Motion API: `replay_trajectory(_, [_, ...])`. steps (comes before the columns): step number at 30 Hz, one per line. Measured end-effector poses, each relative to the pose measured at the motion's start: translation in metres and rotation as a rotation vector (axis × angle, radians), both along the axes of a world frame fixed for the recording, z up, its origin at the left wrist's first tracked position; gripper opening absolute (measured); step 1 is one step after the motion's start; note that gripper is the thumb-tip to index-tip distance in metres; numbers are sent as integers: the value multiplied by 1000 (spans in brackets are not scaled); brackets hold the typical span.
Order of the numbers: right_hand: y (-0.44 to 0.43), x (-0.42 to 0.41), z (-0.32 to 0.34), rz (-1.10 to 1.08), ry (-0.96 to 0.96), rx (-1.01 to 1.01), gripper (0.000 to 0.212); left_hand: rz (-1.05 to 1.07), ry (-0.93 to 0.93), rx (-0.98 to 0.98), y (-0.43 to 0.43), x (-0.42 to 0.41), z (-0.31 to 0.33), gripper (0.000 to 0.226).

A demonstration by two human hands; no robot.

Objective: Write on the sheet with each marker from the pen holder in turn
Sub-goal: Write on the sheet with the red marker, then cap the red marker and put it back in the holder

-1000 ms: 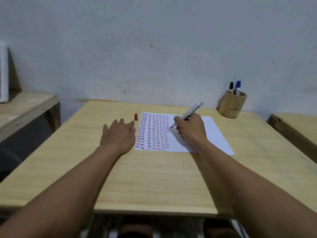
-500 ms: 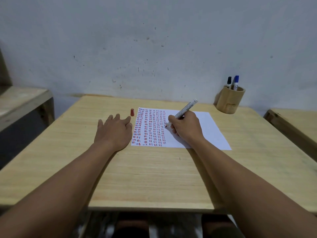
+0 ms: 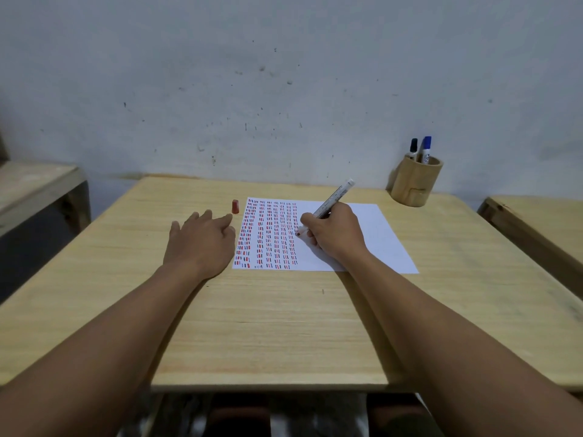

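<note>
A white sheet (image 3: 378, 234) lies on the wooden desk (image 3: 268, 326), its left half filled with columns of short red, blue and black marks. My right hand (image 3: 334, 236) grips a white-barrelled red marker (image 3: 334, 198), tip down on the sheet beside the last column. My left hand (image 3: 202, 244) rests flat on the desk, fingers spread, just left of the sheet. The marker's red cap (image 3: 235, 206) stands by the sheet's top left corner. A wooden pen holder (image 3: 416, 182) at the back right holds a black marker (image 3: 413, 148) and a blue marker (image 3: 426, 149).
A grey wall (image 3: 284, 89) rises right behind the desk. Another wooden desk (image 3: 542, 222) stands close on the right, and a third one (image 3: 34, 184) on the left, with a dark gap between it and mine.
The marker tip has travelled a little down the sheet along the last column. My left hand stays flat in place. The camera view has shifted slightly.
</note>
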State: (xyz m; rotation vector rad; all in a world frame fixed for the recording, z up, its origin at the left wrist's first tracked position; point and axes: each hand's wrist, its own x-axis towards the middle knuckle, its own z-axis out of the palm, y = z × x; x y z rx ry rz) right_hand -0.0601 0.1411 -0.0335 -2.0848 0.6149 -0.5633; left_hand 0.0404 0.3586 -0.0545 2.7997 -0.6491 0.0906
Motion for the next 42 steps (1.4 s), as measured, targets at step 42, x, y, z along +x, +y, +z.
replay_trajectory(42, [-17, -20, 84, 24, -432, 842, 9, -193, 478, -1004, -92, -37, 113, 11])
